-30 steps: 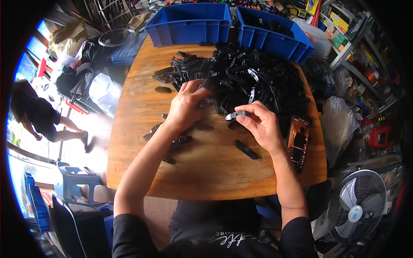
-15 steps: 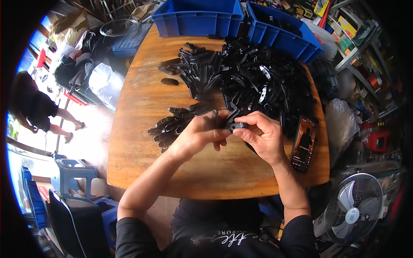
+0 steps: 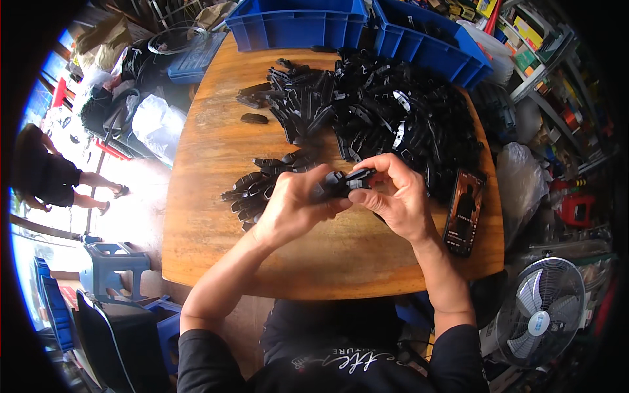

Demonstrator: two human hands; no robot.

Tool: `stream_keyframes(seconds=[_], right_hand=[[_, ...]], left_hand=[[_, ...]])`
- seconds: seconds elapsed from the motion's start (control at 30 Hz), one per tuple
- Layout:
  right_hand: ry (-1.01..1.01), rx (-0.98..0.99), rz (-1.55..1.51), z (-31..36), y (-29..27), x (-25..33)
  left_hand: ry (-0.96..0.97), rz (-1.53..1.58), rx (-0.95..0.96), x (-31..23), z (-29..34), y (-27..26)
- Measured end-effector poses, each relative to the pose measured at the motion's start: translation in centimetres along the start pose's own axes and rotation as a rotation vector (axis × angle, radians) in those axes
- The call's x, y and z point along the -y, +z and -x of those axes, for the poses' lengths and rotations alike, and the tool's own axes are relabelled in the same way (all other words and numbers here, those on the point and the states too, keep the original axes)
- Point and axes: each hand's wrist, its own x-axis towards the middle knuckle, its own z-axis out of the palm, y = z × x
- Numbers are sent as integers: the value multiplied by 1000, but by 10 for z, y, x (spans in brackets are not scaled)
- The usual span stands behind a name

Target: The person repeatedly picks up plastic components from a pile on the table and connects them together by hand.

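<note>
My left hand (image 3: 293, 202) is closed round a dark plastic piece (image 3: 333, 183), largely covered by the fingers. Thumb and fingers of my right hand (image 3: 400, 202) pinch a small black plastic part (image 3: 360, 177), which meets the left hand's piece above the near half of the table. Whether the two are joined, I cannot tell. Beyond my hands spreads a big heap of black plastic parts (image 3: 419, 118), with two silvery pieces among them. A smaller group of similar parts (image 3: 252, 190) lies beside my left hand.
The wooden table (image 3: 203, 223) carries a lit phone (image 3: 464, 213) at its right edge. Two blue crates (image 3: 298, 31) stand at the far side. A fan (image 3: 538, 321) is at lower right, a stool (image 3: 116, 262) at left. Another person (image 3: 52, 170) stands far left.
Both hands have lifted slightly and turned the held parts; the right-hand part now sits higher and tilts differently against the left-hand piece. The view has shifted a little.
</note>
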Motion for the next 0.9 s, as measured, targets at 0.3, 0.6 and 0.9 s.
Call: stream_keyframes(seconds=[0.3, 0.6, 0.9], right_hand=[[-270, -220, 586, -19, -1, -3], [-324, 62, 953, -7, -30, -33], [-2, 5, 404, -5, -22, -21]], left_hand=[[381, -632, -339, 25, -17, -31], [248, -978, -220, 39, -14, -17], [365, -788, -318, 34, -18, -13]])
